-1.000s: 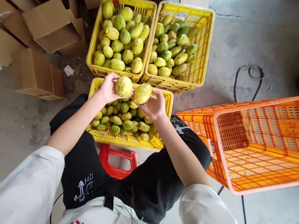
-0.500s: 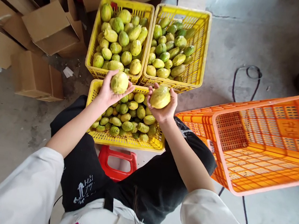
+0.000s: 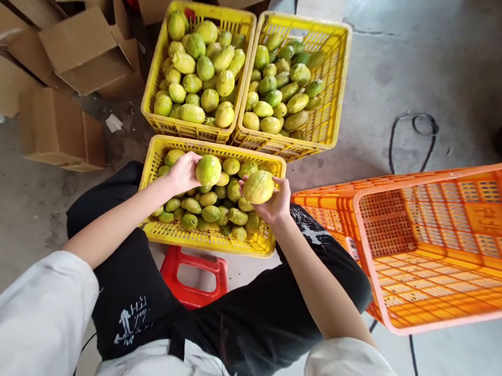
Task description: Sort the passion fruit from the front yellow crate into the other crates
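Note:
My left hand (image 3: 185, 173) grips a greenish-yellow papaya (image 3: 208, 170) by its side. My right hand (image 3: 278, 203) holds a larger, yellower papaya (image 3: 259, 187), cupped with the fingers behind it. Both fruits are above the near yellow crate (image 3: 209, 244), which contains many smaller green papayas (image 3: 211, 213). A gap separates the two held fruits. Parts of the fingers are hidden behind them.
Beyond stand two more yellow crates of papayas, a left crate (image 3: 185, 128) and a right crate (image 3: 332, 95). An orange crate (image 3: 452, 233) lies tipped at right. A red stool (image 3: 192, 295) is between my legs. Cardboard boxes (image 3: 77, 44) pile up at left; a cable (image 3: 392, 143) is on the floor.
Both hands have come down and nearer, over the near crate, each still with a papaya. The fruit in the left hand now shows a greener side.

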Demonstrator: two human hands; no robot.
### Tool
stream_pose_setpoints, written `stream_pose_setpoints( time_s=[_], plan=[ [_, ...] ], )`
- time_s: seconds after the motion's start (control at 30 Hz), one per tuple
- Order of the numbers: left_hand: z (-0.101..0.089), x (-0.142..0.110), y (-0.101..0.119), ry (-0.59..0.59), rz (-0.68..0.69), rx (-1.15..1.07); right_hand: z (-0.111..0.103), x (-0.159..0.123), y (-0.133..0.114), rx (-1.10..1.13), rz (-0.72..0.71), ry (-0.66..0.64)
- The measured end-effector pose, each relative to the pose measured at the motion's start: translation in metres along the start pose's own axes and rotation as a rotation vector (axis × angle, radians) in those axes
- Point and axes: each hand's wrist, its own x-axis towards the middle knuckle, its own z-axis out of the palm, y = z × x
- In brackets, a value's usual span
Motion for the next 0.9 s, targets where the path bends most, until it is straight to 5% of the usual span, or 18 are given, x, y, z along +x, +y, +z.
stream_pose_setpoints(
  time_s=[0.1,0.23,0.37,0.6,0.9],
  plan=[
    [-0.007,-0.003,0.001,0.055,0.022,0.038,0.034,0.002,0.002,0.035,0.019,-0.107],
    [-0.004,-0.011,0.001,-0.051,0.086,0.045,0.085,0.005,0.007,0.140,-0.078,-0.301],
    [0.006,-0.016,0.005,-0.048,0.155,-0.018,0.105,0.010,0.011,0.152,-0.071,-0.366],
    [0.010,-0.013,0.010,0.166,0.048,-0.202,0.075,0.014,0.009,0.043,0.070,-0.156],
    [-0.020,-0.027,0.022,0.348,-0.062,-0.106,0.008,0.001,-0.007,-0.097,-0.019,0.068]
  ],
)
